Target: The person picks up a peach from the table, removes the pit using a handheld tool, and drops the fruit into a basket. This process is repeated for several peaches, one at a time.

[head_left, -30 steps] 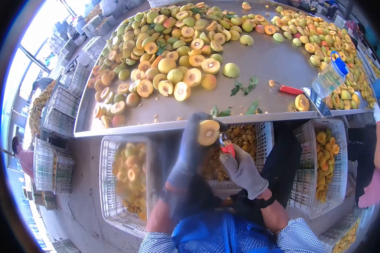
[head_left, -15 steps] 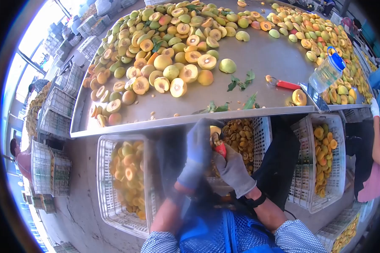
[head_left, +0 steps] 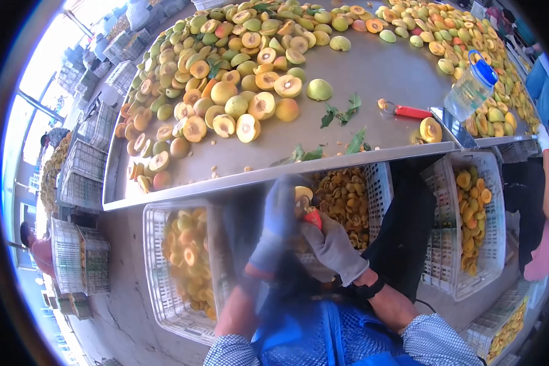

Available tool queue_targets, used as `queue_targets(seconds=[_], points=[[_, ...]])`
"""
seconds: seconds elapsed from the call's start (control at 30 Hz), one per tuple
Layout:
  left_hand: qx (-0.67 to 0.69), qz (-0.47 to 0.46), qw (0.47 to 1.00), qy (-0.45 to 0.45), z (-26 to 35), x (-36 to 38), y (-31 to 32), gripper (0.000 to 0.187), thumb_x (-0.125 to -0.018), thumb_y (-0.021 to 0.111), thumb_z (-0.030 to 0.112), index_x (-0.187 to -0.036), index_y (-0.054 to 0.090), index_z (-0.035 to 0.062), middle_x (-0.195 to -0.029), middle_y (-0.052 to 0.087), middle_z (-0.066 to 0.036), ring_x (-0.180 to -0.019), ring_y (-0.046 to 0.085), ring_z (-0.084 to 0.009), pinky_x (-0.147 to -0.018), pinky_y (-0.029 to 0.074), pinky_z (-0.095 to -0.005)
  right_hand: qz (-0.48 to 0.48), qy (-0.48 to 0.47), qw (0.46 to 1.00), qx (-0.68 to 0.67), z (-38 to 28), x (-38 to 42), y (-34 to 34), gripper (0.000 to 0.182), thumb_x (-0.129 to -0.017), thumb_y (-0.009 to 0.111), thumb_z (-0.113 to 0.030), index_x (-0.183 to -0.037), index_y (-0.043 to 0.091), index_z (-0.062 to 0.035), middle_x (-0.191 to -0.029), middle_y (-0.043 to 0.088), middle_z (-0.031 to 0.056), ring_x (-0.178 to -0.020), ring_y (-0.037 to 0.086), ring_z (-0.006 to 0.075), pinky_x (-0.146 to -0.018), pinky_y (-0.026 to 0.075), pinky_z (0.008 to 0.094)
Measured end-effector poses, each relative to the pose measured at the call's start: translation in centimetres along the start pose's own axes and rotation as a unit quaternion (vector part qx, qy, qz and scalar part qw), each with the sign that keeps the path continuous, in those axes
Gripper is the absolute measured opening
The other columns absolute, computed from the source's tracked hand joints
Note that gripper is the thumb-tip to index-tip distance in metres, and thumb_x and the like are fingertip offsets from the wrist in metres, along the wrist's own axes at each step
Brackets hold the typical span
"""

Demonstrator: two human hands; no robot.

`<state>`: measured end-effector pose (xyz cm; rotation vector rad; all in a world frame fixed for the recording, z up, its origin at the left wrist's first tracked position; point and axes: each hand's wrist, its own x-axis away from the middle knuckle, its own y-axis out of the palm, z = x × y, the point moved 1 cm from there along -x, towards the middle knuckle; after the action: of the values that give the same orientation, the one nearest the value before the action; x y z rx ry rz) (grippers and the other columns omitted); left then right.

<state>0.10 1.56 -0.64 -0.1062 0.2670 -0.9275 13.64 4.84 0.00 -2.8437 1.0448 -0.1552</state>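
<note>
In front of my body, below the table edge, my gloved left hand (head_left: 278,210) is closed around a yellow peach half (head_left: 303,193); motion smears the hand. My gloved right hand (head_left: 337,247) grips a red-handled pitting tool (head_left: 313,218), its head up against the peach half and partly hidden. Under the hands stands a crate (head_left: 379,195) holding many brown peach pits and scraps (head_left: 343,196). To the left, another white crate (head_left: 155,274) contains yellow peach halves (head_left: 190,253).
On the metal table (head_left: 372,79) lie a big heap of halved peaches (head_left: 226,91), leaves (head_left: 341,113), a second red-handled pitting tool (head_left: 412,111), a phone (head_left: 454,129) and a blue-lidded bottle (head_left: 470,91). A crate of peach pieces (head_left: 470,213) stands right; a person in pink (head_left: 546,250) is beyond it.
Both hands have shifted slightly left with the peach half and the pitting tool, still held together. The view has tilted a little; the table's things stay put.
</note>
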Motion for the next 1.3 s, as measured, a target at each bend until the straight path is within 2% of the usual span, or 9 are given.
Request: queue_targets(seconds=[0.17,0.37,0.47,0.6,0.77,0.8,0.87,1.2,1.3], points=[[0.113,-0.026,0.983,-0.145,-0.7,0.1,-0.3,0.069,-0.099,0.021,0.06,-0.095,0.06,0.0034,-0.087,0.061,-0.004,-0.079,0.057,-0.0121,-0.077,0.047,-0.0265,0.02,-0.029,0.995,0.094,-0.7,0.3,-0.8,0.027,-0.093,0.057,-0.025,-0.104,0.059,-0.0008,-0.083,0.063,0.0214,-0.079,0.063,0.04,-0.067,0.05,0.0393],[0.045,-0.008,0.997,-0.07,-1.6,0.1,0.4,0.06,-0.101,0.027,0.053,-0.096,0.06,0.0036,-0.085,0.061,-0.004,-0.078,0.056,-0.0109,-0.074,0.048,-0.0246,0.023,-0.054,0.997,0.042,0.8,-0.3,-0.9,0.027,-0.092,0.058,-0.025,-0.102,0.059,0.0004,-0.079,0.064,0.0205,-0.075,0.064,0.04,-0.065,0.05,0.0401],[0.126,0.017,0.984,-0.122,-0.5,0.3,0.8,0.049,-0.103,0.031,0.041,-0.096,0.061,0.0018,-0.088,0.062,-0.009,-0.08,0.058,-0.0169,-0.077,0.047,-0.0313,-0.001,-0.008,0.999,0.036,-0.1,-0.4,-1.1,0.026,-0.092,0.058,-0.024,-0.101,0.059,0.0004,-0.079,0.064,0.0213,-0.075,0.064,0.0407,-0.064,0.049,0.0413],[0.119,0.013,0.988,-0.095,-0.6,0.4,0.8,0.052,-0.102,0.033,0.047,-0.095,0.06,0.0031,-0.084,0.06,-0.004,-0.076,0.056,-0.0105,-0.073,0.048,-0.0249,0.033,-0.039,0.995,0.087,0.0,-0.1,-1.1,0.024,-0.091,0.057,-0.022,-0.1,0.058,0.0001,-0.079,0.063,0.0221,-0.075,0.063,0.0413,-0.064,0.049,0.0421],[0.167,-0.042,0.946,-0.274,0.1,0.0,-0.2,0.053,-0.102,0.032,0.049,-0.103,0.059,0.0037,-0.085,0.06,-0.003,-0.076,0.057,-0.0101,-0.07,0.048,-0.0238,-0.002,-0.029,0.989,0.145,0.2,0.1,-1.3,0.023,-0.09,0.056,-0.019,-0.102,0.058,0.0011,-0.077,0.061,0.0242,-0.076,0.062,0.0433,-0.063,0.049,0.0429],[0.168,-0.042,0.946,-0.273,-0.3,0.2,-0.2,0.053,-0.102,0.032,0.049,-0.103,0.059,0.0037,-0.085,0.06,-0.003,-0.076,0.057,-0.0101,-0.07,0.048,-0.0238,-0.003,-0.029,0.989,0.145,0.8,0.0,-1.5,0.023,-0.09,0.056,-0.019,-0.102,0.058,0.0011,-0.077,0.061,0.0242,-0.076,0.062,0.0433,-0.063,0.049,0.0429],[0.168,-0.08,0.979,-0.082,-1.0,0.5,-0.1,0.056,-0.1,0.031,0.053,-0.109,0.059,0.0052,-0.084,0.06,-0.002,-0.074,0.058,-0.0094,-0.064,0.048,-0.0215,-0.035,-0.014,0.995,0.093,2.3,-0.3,-1.8,0.026,-0.091,0.056,-0.022,-0.104,0.057,0.0015,-0.078,0.061,0.0252,-0.079,0.061,0.045,-0.064,0.048,0.0432],[0.237,-0.043,0.947,-0.214,-1.2,1.1,-0.2,0.062,-0.097,0.032,0.059,-0.11,0.06,0.0052,-0.084,0.061,-0.003,-0.066,0.058,-0.0095,-0.057,0.048,-0.0214,0.0,-0.042,0.985,0.168,2.2,0.1,-1.9,0.036,-0.094,0.055,-0.033,-0.108,0.056,0.0011,-0.083,0.061,0.0263,-0.085,0.059,0.0474,-0.067,0.049,0.0447],[0.113,-0.009,0.992,-0.056,-2.3,0.7,-0.4,0.063,-0.096,0.034,0.061,-0.107,0.06,0.004,-0.079,0.059,-0.002,-0.06,0.057,-0.0093,-0.052,0.047,-0.0214,0.038,-0.071,0.98,0.184,1.6,0.0,-2.0,0.036,-0.089,0.061,-0.038,-0.096,0.058,-0.0035,-0.076,0.062,0.0252,-0.073,0.062,0.0448,-0.06,0.047,0.0508]])
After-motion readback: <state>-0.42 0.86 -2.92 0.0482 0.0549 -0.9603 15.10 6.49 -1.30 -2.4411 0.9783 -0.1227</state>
